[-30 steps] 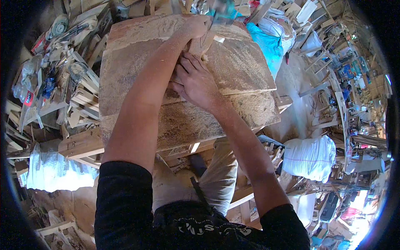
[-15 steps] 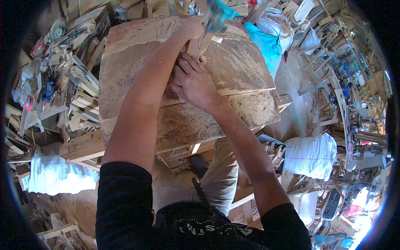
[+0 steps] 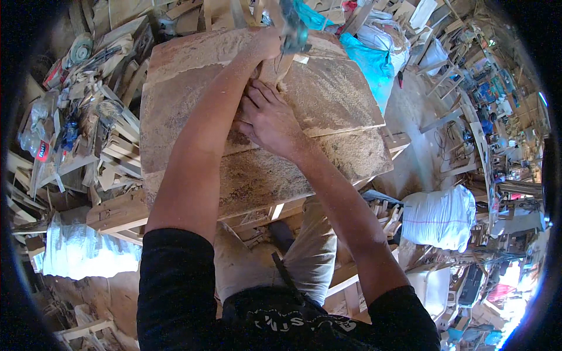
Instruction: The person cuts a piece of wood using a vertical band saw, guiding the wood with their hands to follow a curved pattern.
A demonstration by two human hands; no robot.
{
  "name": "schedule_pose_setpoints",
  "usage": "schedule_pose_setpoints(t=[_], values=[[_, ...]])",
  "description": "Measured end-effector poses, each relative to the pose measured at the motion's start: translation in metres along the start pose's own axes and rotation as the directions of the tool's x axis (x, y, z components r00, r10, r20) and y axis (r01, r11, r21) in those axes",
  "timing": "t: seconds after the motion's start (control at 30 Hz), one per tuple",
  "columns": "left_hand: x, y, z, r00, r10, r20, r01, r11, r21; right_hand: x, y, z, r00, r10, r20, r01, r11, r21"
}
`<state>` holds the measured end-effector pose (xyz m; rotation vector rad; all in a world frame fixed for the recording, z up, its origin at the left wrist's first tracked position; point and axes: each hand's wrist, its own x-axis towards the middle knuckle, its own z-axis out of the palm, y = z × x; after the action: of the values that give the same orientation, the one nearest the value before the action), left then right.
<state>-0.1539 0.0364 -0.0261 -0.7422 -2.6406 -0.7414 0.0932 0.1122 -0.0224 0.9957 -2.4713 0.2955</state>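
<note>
A short piece of wood (image 3: pixel 274 71) lies on a sawdust-covered board tabletop (image 3: pixel 193 111). My left hand (image 3: pixel 266 44) is closed at its far end, fingers partly hidden, right beside a teal machine part (image 3: pixel 294 36) that hangs over the table. Bent over the near end of the same wood are the fingers of my right hand (image 3: pixel 272 120), its thumb out to the left. A small pale offcut (image 3: pixel 301 59) sits just right of the teal part. Where the wood meets the machine is hidden.
Scrap wood (image 3: pixel 120 143) is heaped left of the table, with a plastic bottle (image 3: pixel 34 145) on it. A turquoise sack (image 3: pixel 372 67) touches the table's far right side. A white sack (image 3: pixel 439 217) stands at the right. Timber beams (image 3: pixel 120 209) jut out under the tabletop.
The view has shifted slightly, and the teal machine part appears a little lower and farther left. Both hands stay at the wood, with almost no visible movement.
</note>
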Motion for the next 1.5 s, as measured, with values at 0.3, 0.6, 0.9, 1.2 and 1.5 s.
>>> schedule_pose_setpoints(t=[0.3,0.6,0.9,1.2,1.5], values=[[0.007,-0.01,0.005,0.985,0.15,0.085,-0.166,0.961,0.221,0.002,0.001,0.0,1.0,0.01,0.004,-0.01,1.0,-0.01],[-0.011,0.038,-0.022,0.996,-0.065,0.068,0.065,0.998,0.007,-0.005,0.008,0.0,1.0,0.02,0.023,-0.02,1.0,-0.014],[0.002,-0.002,-0.005,0.994,0.101,0.049,-0.107,0.984,0.144,0.002,0.003,0.0,1.0,-0.014,-0.014,0.014,1.0,0.021],[-0.019,0.039,-0.011,0.998,-0.013,-0.056,0.008,0.997,-0.078,-0.022,-0.004,-0.018,0.989,0.094,-0.117,-0.073,0.982,0.172],[-0.005,-0.014,-0.009,0.989,0.119,0.09,-0.141,0.94,0.309,-0.023,-0.016,0.008,0.673,0.661,-0.332,-0.638,0.745,0.192]])
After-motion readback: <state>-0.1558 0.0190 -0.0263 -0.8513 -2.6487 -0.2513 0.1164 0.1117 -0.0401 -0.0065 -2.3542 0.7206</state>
